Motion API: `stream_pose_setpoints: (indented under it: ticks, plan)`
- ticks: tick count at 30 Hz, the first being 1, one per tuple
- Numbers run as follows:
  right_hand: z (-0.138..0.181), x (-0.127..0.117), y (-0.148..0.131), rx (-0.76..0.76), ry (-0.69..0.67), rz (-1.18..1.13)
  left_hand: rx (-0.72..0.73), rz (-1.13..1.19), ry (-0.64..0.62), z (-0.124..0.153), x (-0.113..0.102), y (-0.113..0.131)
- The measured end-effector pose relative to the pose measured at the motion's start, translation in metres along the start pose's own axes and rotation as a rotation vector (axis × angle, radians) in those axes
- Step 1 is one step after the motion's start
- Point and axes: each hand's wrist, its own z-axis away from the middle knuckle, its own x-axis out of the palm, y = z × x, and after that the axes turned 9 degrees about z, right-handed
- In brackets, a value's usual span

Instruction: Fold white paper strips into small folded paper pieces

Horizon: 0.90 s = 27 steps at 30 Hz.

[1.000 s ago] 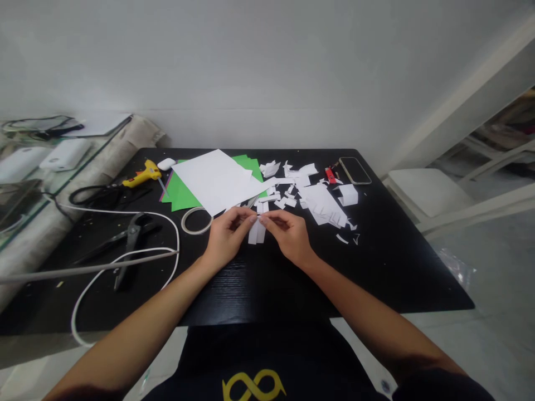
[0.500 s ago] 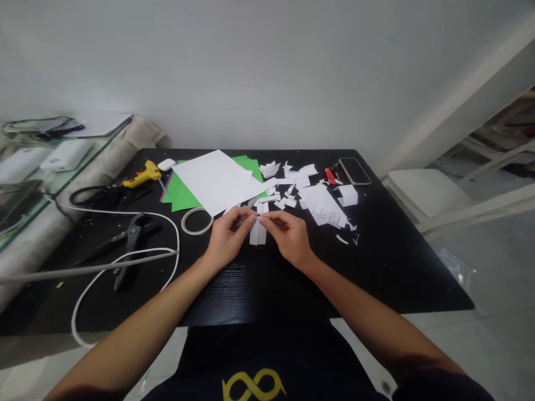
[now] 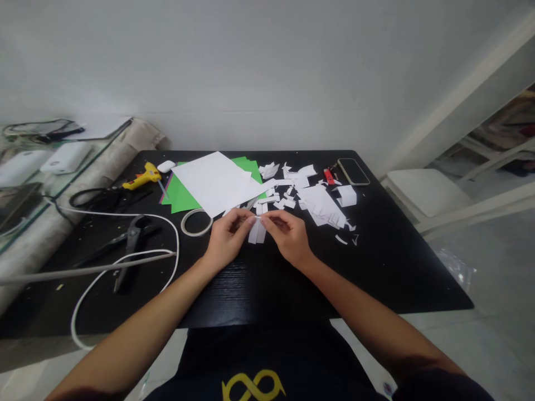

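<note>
Between my two hands is a small folded piece of white paper (image 3: 257,233), its lower part hanging below my fingertips with a crease or seam down the middle. My left hand (image 3: 229,234) pinches its left upper edge between thumb and fingers. On the other side my right hand (image 3: 288,234) pinches the right upper edge the same way. The fingertips of both hands nearly meet, and they hide part of the paper. Just beyond lie white paper scraps (image 3: 278,197) and a large white sheet (image 3: 217,181) on top of green sheets (image 3: 181,200).
Left of my hands lie a tape roll (image 3: 183,227), black scissors (image 3: 132,239), a white cable (image 3: 177,239) and a yellow glue gun (image 3: 144,177). To the right are a cut paper piece (image 3: 321,205), a red item (image 3: 329,176) and a phone (image 3: 353,171) on the black table (image 3: 376,267).
Both hands stay in nearly the same place, still pinching the paper. The hanging part of the paper has shifted and tilted very slightly.
</note>
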Motion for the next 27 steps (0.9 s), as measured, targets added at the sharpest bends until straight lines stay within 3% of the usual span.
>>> stream_pose_setpoints:
  ticks: [13, 20, 27]
  plan:
    - [-0.0016, -0.0008, -0.0021, 0.011, 0.046, 0.01, 0.031, 0.048, 0.02, 0.0007, 0.0014, -0.0016]
    - [-0.0044, -0.0019, 0.0001, 0.098, -0.005, -0.075, 0.019, 0.024, -0.005, 0.0014, 0.0014, 0.0027]
    - [-0.0055, -0.0028, -0.0014, 0.092, -0.035, -0.137, 0.033, -0.012, 0.008, 0.0006, 0.0008, 0.0023]
